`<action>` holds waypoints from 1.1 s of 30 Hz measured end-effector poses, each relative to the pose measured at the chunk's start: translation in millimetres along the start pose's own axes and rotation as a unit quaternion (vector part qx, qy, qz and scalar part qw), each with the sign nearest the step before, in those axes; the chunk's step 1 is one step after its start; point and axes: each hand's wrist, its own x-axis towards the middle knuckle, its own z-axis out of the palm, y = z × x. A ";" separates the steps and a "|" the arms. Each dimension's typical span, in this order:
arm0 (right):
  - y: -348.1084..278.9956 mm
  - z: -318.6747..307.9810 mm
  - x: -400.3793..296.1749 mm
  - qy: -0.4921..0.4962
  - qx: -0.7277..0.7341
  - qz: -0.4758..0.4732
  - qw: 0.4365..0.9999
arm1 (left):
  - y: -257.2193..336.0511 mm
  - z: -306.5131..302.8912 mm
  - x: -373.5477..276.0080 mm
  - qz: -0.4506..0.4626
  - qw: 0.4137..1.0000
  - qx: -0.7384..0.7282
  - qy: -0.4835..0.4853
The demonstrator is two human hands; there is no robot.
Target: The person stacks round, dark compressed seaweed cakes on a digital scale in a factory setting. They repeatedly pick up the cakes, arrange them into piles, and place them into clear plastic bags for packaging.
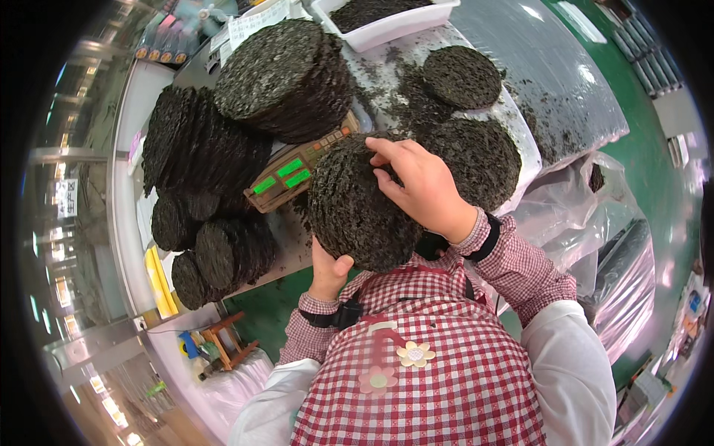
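A thick stack of round dried seaweed sheets [357, 217] is tilted up in front of my chest. My left hand [329, 270] holds it from below, thumb across the lower edge. Bent over the upper right part of the same stack, my right hand [421, 181] touches it with thumb and fingertips; whether a sheet is pinched there, I cannot tell. Just beyond the stack is a digital scale [301, 161] with lit green displays, carrying a large pile of seaweed discs [273, 72]. Another seaweed pile [463, 159] lies on the table right of my right hand.
Leaning rows of larger discs [195, 145] and smaller seaweed rolls [223, 253] crowd the table's left side. A small round stack [463, 77] sits among crumbs at the right. A white plastic tray [390, 34] of loose seaweed stands behind. Clear plastic bags [580, 223] hang near my right elbow.
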 end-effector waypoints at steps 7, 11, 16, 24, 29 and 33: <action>-2.5 26.2 60.5 0.059 0.345 0.176 0.920 | 4.1 -32.8 -1.2 -0.039 0.984 -0.174 0.016; -22.4 11.1 176.2 0.071 0.249 -0.101 0.961 | 2.7 -48.8 -6.6 -0.115 0.928 -0.353 0.011; -49.5 51.3 248.3 -0.065 0.362 0.005 0.930 | -9.4 -68.8 -5.2 -0.112 0.886 -0.449 0.011; -31.9 46.4 268.9 -0.120 -0.069 -0.029 0.990 | -9.4 -76.5 0.1 -0.122 0.903 -0.411 -0.028; -69.6 6.4 99.1 -0.238 0.034 0.143 0.960 | 16.7 -53.6 14.0 -0.095 0.929 -0.352 -0.063; -68.6 18.1 0.6 -0.223 -0.045 0.117 0.967 | 31.8 -19.8 28.0 -0.057 0.961 -0.266 -0.053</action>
